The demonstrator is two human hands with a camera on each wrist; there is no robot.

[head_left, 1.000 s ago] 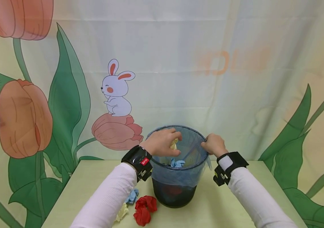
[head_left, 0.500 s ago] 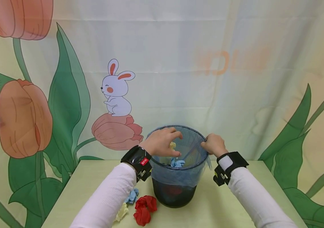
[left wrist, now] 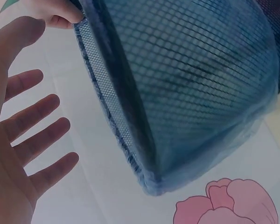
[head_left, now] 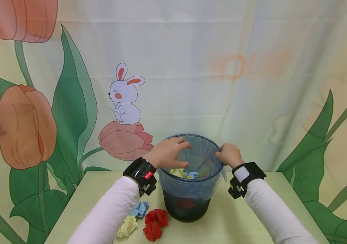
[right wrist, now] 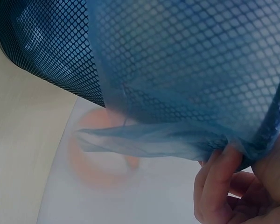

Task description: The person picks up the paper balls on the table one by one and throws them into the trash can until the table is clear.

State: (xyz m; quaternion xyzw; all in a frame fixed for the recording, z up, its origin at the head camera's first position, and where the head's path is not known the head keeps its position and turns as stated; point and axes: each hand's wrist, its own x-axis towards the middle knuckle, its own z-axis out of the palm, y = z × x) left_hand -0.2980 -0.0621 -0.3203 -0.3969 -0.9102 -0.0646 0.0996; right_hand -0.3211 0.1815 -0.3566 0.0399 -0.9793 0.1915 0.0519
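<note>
A black mesh wastebasket lined with a blue plastic bag stands upright on the table. Inside it lie a crumpled yellow paper ball and a blue one. Above the left part of the rim hovers my left hand, its fingers spread and holding nothing, as the left wrist view also shows. My right hand grips the rim at the right, its fingers curled over bag and edge; in the right wrist view the fingers pinch the bag there.
Left of the basket's base lie red crumpled paper, a yellow paper ball and a blue one on the pale table. A curtain printed with tulips and a rabbit hangs close behind.
The yellow paper ball has dropped from my left hand into the basket. That hand has opened and shifted slightly left. My right hand stays on the rim.
</note>
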